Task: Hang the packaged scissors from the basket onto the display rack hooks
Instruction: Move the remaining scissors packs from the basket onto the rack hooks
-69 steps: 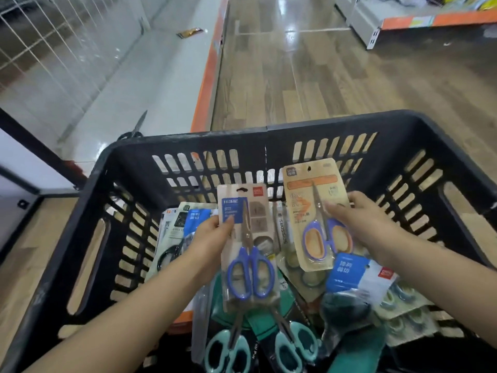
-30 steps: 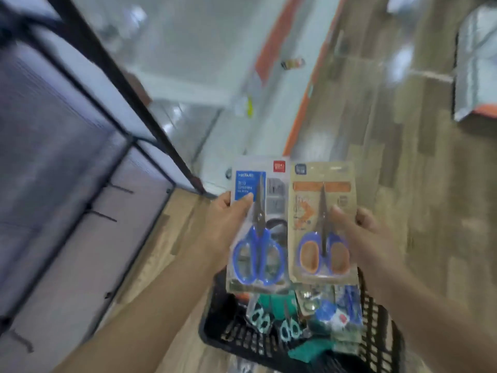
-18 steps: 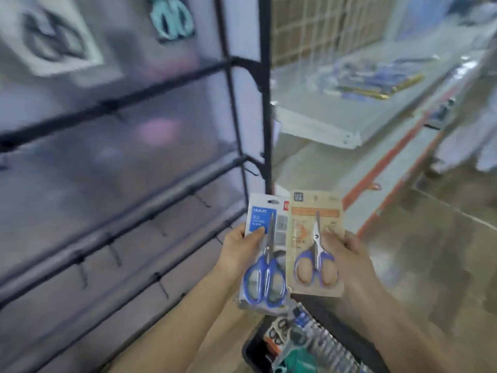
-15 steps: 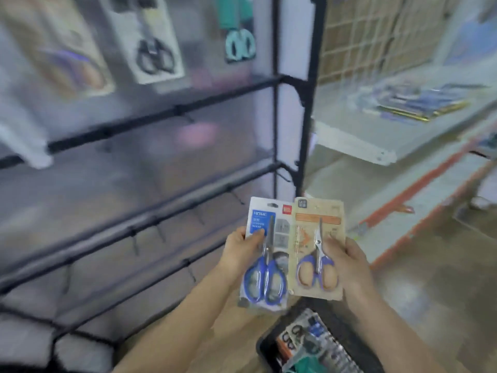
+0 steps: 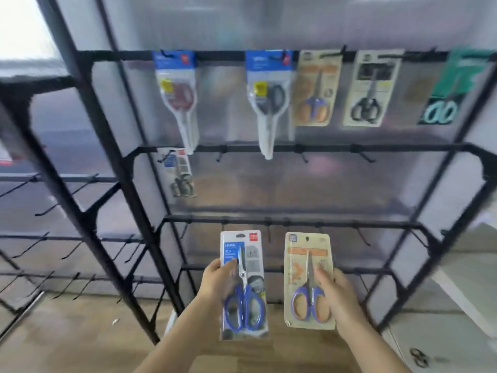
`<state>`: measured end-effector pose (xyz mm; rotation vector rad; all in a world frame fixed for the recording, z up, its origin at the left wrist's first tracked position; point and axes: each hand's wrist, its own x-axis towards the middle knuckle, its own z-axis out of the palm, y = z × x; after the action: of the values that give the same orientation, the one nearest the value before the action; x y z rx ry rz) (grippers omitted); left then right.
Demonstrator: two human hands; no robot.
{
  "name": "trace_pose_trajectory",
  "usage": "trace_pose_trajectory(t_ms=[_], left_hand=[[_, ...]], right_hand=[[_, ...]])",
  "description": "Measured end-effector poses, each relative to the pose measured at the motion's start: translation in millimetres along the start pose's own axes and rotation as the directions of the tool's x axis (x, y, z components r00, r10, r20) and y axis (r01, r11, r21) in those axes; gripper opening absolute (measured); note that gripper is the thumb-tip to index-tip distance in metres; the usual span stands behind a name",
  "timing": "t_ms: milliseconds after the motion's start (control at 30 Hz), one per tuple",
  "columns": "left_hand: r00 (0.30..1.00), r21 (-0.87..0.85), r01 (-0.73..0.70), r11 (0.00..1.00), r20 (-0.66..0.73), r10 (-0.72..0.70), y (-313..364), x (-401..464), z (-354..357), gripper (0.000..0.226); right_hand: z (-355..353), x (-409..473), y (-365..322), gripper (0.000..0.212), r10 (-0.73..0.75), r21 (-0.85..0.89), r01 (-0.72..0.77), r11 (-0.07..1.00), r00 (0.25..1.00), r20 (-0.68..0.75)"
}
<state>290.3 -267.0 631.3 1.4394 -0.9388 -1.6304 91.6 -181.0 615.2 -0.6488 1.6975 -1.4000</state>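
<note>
My left hand (image 5: pixel 218 281) grips a clear pack of blue-handled scissors (image 5: pixel 243 286) by its left edge, thumb on the front. In my right hand (image 5: pixel 336 294) is a tan card pack of blue-and-orange scissors (image 5: pixel 308 281), held by its right edge. Both packs stand upright side by side, a small gap between them, in front of the black display rack (image 5: pixel 290 149). They sit just below the third rail (image 5: pixel 290 221) and its hooks. The basket is out of view.
Several scissor packs hang on the top rail, among them a blue-topped pack (image 5: pixel 269 100) and a tan pack (image 5: pixel 314 87). One small pack (image 5: pixel 178 173) hangs at the left of the second rail; other hooks there are bare. A second rack (image 5: pixel 53 238) stands to the left.
The view has swung from the basket up to the rack front. Both hands carried their packs along and moved them slightly apart; the grips are unchanged.
</note>
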Motion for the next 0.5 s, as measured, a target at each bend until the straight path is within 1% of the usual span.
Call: trace_pose_trajectory(t_ms=[133, 267, 367, 500], left_hand=[[0.999, -0.097, -0.039, 0.994, -0.031, 0.036, 26, 22, -35, 0.015], [0.998, -0.191, -0.049, 0.980, -0.037, 0.042, 55, 55, -66, 0.007], [0.997, -0.182, -0.083, 0.980, -0.015, 0.082, 77, 79, -87, 0.012], [0.994, -0.153, -0.104, 0.983, -0.007, 0.105, 98, 105, -111, 0.011]], right_hand=[[53, 10, -26, 0.024, -0.066, -0.059, 0.070, 0.996, 0.996, 0.066], [110, 34, -50, 0.026, -0.103, -0.061, 0.109, 0.992, 0.990, 0.100], [154, 51, -70, 0.027, -0.133, -0.043, 0.139, 0.989, 0.985, 0.110], [199, 69, -84, 0.022, -0.175, -0.014, 0.177, 0.984, 0.980, 0.097]])
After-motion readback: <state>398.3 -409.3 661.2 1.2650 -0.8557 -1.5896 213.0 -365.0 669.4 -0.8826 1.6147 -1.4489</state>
